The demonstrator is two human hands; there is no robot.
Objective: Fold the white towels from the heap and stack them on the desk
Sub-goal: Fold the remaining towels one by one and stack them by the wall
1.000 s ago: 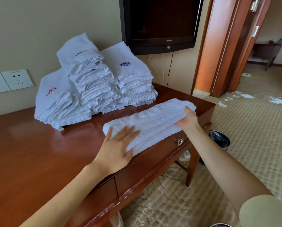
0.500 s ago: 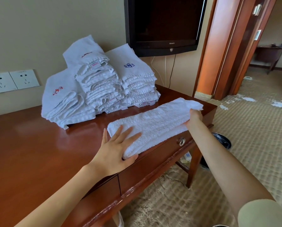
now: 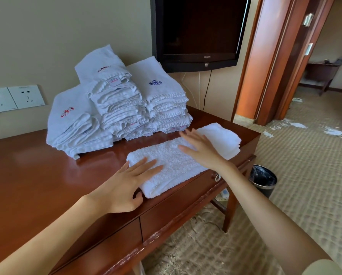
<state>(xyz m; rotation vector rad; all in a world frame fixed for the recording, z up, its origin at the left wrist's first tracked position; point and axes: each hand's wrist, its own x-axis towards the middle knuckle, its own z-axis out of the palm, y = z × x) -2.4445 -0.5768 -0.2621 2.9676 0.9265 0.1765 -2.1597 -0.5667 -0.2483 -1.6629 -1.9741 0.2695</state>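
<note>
The white terry towel, folded into 1 long strip, lies on the reddish-brown wooden desk, its long axis slanting from near left to far right, close along the front edge. The left hand presses flat on the near-left end, grip wide, fingers straight. The right hand is over the strip's middle, grip wide, fingers spread, holding nothing; blur hides whether it touches. The thicker far-right end lies just beyond that hand, so I judge the right hand the nearer one for the next fold. That end sits near the desk's right corner, a dark round waste bin on the floor below. The 3 stacks of folded white towels stand just behind; bare desk lies to the left
</note>
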